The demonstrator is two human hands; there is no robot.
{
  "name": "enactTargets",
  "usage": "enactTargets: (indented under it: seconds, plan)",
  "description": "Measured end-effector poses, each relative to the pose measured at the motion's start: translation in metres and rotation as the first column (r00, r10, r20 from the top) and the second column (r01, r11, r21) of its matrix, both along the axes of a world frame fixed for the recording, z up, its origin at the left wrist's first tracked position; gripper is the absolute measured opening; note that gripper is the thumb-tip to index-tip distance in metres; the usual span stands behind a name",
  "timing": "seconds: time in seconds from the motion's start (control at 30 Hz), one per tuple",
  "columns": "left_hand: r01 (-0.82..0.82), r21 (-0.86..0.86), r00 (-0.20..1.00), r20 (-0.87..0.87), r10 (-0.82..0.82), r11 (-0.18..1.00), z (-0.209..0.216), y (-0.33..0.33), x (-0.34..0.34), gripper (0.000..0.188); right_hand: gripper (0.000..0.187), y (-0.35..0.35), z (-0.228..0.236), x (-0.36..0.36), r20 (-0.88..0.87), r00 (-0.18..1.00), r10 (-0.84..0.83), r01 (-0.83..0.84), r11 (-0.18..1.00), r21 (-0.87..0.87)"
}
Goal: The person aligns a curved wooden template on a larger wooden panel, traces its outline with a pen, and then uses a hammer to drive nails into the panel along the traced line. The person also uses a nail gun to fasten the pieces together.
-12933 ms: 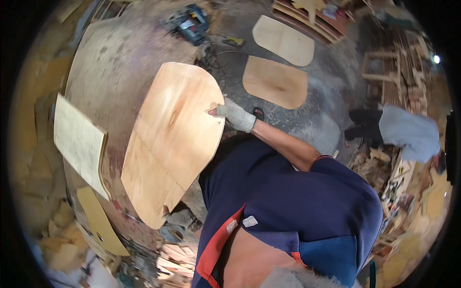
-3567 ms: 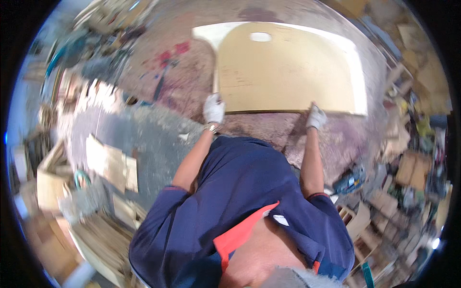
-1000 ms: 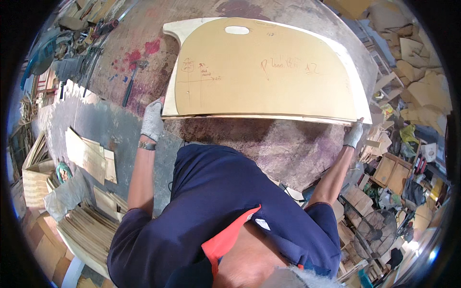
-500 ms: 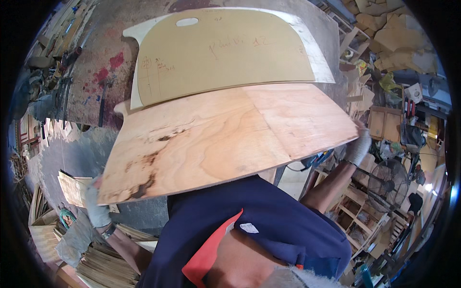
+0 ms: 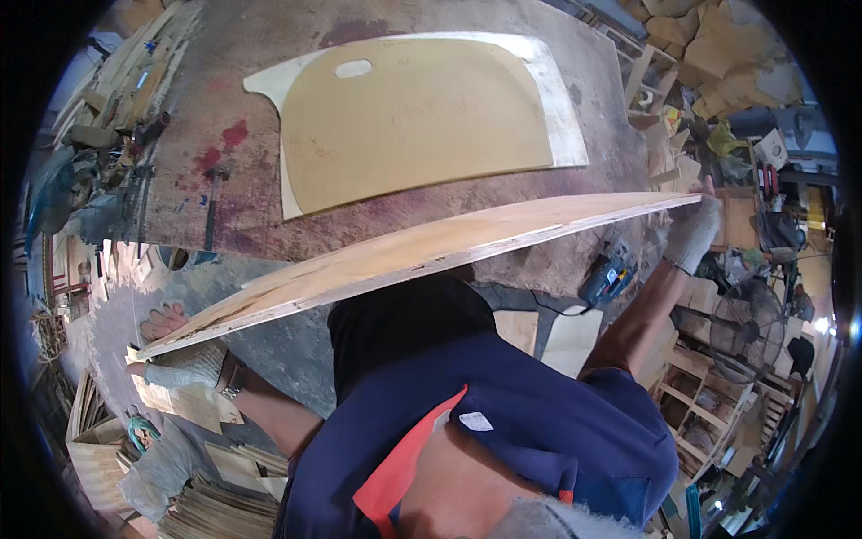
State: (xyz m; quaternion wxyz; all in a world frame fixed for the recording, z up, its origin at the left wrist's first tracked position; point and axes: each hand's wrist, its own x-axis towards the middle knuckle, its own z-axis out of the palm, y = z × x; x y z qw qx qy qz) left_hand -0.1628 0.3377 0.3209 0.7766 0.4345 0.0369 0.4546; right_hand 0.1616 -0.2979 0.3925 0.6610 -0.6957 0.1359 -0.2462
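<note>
A large plywood board (image 5: 422,241) spans the space in front of me, tilted so its long layered edge faces up toward me. My left hand (image 5: 197,366), in a pale fingerless glove, is closed around the board's left corner, fingertips showing beyond it. At the opposite end, my right hand (image 5: 693,232), also gloved, grips the right corner. Past the board, a tan panel (image 5: 422,117) with rounded upper corners and an oval cutout lies on a larger white sheet (image 5: 566,135). Both rest flat on a stained worktable (image 5: 233,216).
A blue and black power tool (image 5: 609,274) with a cord sits near the table's front edge. To the right stand a fan (image 5: 747,322) and a wooden rack (image 5: 696,404). Thin wood strips (image 5: 215,514) are stacked at the lower left. Tools crowd the table's left side.
The board has tipped from showing its broad face to showing mostly its edge. Both hands moved outward with it; the board no longer overlaps the tan panel in view.
</note>
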Motion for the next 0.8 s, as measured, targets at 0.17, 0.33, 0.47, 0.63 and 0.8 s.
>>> enactTargets:
  seconds: [0.17,0.33,0.47,0.63,0.8]
  plan:
    - [-0.286,0.232,0.954,0.164,0.252,0.930,0.020,0.053,-0.019,0.075,0.014,0.013,0.041,0.033,0.268,0.963,-0.005,-0.076,0.953,0.292]
    - [-0.253,0.547,0.893,0.449,-0.024,0.798,0.026,0.121,0.050,0.070,0.007,0.033,0.064,0.076,0.398,0.905,0.150,-0.340,0.818,0.464]
    - [-0.397,0.524,0.902,0.072,0.426,0.753,-0.028,0.096,0.099,0.066,0.008,0.051,0.003,0.112,0.423,0.884,0.200,-0.391,0.811,0.434]
    - [-0.304,-0.141,0.837,-0.512,0.194,0.942,-0.145,0.039,0.104,0.057,0.030,0.063,-0.170,0.092,-0.107,0.991,0.085,-0.078,0.994,0.070]
    - [-0.154,-0.346,0.596,-0.780,-0.192,0.926,-0.257,-0.014,0.062,0.050,0.016,0.080,-0.292,-0.003,-0.459,0.880,0.121,0.044,0.942,0.333]
